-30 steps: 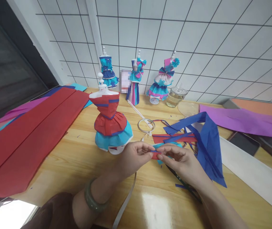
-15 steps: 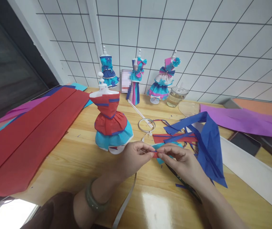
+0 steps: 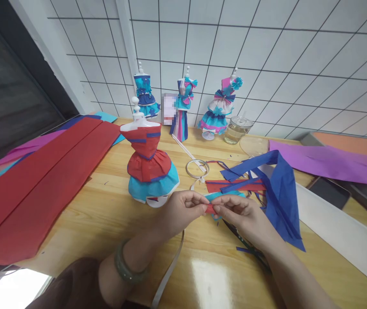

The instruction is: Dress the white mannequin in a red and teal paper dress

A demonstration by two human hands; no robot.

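Note:
Between the fingertips of my left hand [image 3: 186, 211] and my right hand [image 3: 239, 212] is a small red fabric piece [image 3: 209, 209], pinched from both sides. Most of it is hidden by the fingers. Just behind and below the hands lies turquoise fabric [image 3: 225, 196] on the table. To the left of my left hand stands a mini dress form [image 3: 146, 163] in a red bodice and peplum with blue trim over a turquoise skirt. Dark-handled scissors [image 3: 247, 244], partly covered, rest under my right hand. A roll of tape [image 3: 198, 169] lies beyond the hands.
Blue fabric strips [image 3: 281, 201] and a white sheet [image 3: 341, 236] spread to the right, near a phone [image 3: 329, 192] and purple fabric [image 3: 328, 163]. Red fabric [image 3: 51, 180] covers the left side. Several dressed mini forms and a lidded cup [image 3: 238, 130] line the wall.
Both hands keep their place and their pinch. The red piece has turned slightly between the fingertips, showing more red and less blue. Nothing else has visibly moved.

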